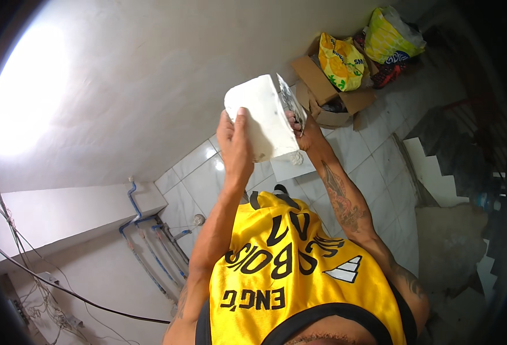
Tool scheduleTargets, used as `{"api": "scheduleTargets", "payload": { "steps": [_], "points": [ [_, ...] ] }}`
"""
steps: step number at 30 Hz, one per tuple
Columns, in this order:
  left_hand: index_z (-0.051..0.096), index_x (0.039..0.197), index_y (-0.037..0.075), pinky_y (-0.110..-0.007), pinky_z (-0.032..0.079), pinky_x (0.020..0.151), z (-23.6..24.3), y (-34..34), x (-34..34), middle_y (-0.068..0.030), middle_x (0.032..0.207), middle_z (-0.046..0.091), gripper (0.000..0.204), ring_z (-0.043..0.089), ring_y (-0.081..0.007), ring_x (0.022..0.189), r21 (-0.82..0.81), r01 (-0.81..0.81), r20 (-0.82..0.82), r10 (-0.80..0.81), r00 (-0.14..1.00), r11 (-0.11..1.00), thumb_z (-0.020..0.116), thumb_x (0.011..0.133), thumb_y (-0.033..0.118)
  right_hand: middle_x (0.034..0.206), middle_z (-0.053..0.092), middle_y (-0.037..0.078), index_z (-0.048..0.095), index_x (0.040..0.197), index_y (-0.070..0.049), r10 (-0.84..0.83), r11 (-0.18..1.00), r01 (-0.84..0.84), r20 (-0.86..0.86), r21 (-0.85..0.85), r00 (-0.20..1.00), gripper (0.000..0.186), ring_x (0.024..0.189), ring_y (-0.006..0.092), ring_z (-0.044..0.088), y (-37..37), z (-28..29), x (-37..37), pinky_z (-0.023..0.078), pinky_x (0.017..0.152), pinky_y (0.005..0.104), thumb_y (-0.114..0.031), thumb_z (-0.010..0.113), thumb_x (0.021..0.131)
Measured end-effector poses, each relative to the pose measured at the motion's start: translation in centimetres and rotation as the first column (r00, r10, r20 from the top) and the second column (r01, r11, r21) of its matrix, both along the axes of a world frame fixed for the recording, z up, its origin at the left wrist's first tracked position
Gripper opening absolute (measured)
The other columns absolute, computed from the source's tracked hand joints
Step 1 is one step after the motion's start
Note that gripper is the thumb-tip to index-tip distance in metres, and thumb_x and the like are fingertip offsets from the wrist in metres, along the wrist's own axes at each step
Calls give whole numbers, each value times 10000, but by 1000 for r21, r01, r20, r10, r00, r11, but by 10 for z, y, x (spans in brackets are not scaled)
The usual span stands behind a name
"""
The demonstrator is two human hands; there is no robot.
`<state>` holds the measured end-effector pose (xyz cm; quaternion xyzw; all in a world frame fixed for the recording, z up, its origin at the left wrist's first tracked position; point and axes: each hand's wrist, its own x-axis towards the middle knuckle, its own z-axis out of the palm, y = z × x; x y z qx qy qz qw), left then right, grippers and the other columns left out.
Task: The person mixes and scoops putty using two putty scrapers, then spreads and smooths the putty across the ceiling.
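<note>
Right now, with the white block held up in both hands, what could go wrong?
1. The white block is held high over the tile floor; if the left hand or right hand slips, it could fall and break, or hit the feet.
2. Stairs lie close on the right; a step that way, eyes on the block, could mean a trip.

A floor (380, 144) of large glossy white tiles is seen, bounded on its far side by a pale plastered wall. In the far corner of the floor, against that wall, an opened brown cardboard box (328, 98) is set down with its flaps spread. Just beside the box, a yellow printed bag (340, 60) and a second yellow-green bag (388, 34) are placed, with a dark red and black bundle (388, 72) lying between them. At the floor's near left edge, blue pipes (150, 241) are run along the wall's foot.
</note>
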<state>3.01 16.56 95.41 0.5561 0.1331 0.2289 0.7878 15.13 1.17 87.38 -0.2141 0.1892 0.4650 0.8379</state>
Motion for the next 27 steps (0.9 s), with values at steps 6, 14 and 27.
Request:
{"api": "scheduleTargets", "payload": {
  "steps": [6,14,27],
  "points": [
    [549,1159,-34,-266,527,704,-14,16,1,-85,962,642,316,621,-114,799,-198,-18,-103,-2,995,980,530,992,234,734,427,42,494,811,-39,188,819,-110,-83,564,979,239,502,113,429,-7,7,-13,340,377,246,-223,479,961],
    [520,1159,-58,-292,520,746,-3,-6,-2,-116,999,621,313,609,-145,847,-260,64,-124,-99,987,964,503,997,209,531,428,-39,477,661,-143,62,962,76,484,-261,873,572,385,56,420,22,63,-18,313,316,198,-639,464,945],
    [548,1053,-25,-266,489,612,21,34,18,-58,860,606,275,562,-97,715,-65,-82,46,85,995,994,517,1001,243,651,378,-13,468,767,-85,298,897,-304,67,321,952,416,448,75,357,-4,13,-35,302,377,212,-442,458,981]
  ]
}}
